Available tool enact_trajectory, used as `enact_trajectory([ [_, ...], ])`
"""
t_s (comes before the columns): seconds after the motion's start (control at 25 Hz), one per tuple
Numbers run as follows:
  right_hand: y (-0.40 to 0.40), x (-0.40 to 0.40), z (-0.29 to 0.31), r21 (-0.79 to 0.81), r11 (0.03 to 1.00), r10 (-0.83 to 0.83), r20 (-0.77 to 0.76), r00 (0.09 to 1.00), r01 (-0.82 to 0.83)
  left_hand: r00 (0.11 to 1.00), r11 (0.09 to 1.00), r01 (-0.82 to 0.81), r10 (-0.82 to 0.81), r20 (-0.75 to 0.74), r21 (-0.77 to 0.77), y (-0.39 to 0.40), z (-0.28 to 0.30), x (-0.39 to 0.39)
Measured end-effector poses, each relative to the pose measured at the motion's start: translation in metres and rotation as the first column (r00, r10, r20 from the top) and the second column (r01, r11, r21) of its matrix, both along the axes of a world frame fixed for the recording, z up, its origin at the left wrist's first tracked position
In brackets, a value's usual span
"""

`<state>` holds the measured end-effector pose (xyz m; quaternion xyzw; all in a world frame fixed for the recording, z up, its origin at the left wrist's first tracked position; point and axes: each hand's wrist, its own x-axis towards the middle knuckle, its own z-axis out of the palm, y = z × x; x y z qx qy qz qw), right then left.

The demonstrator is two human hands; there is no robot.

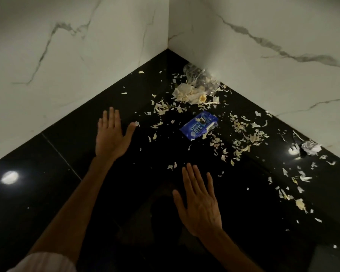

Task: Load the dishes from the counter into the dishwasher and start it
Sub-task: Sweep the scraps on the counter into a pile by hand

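Left hand (111,134) and right hand (199,203): flat, released, over black counter (47,193). No dishes visible; locating them came next.

Glossy black counter (53,193) ran into a corner between white marbled walls. No dishes or dishwasher in view. Counter surface carried scattered pale peel scraps (241,132), a blue Oreo wrapper (196,127) lying flat near the corner, crumpled clear plastic (200,78) against the right wall.
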<state>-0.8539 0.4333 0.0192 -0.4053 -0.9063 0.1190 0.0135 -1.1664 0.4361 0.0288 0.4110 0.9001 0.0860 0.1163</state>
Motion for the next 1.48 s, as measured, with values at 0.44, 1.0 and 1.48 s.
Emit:
enact_trajectory([
  [0.44, 0.009, -0.003, 0.001, -0.004, 0.999, -0.053, -0.112, 0.992, 0.053, 0.935, 0.939, 0.040, -0.155, 0.318, 0.343, 0.013, 0.019, 0.142],
  [1.0, 0.009, -0.002, -0.004, 0.007, 0.996, -0.083, -0.149, 0.985, 0.085, 0.978, 0.941, -0.008, -0.063, 0.199, 0.338, 0.065, 0.001, 0.032],
  [1.48, 0.013, -0.005, -0.012, 0.056, 0.994, -0.080, -0.266, 0.961, 0.098, 0.933, 0.925, 0.352, -0.359, 0.024, 0.141, 0.187, 0.000, -0.102],
])
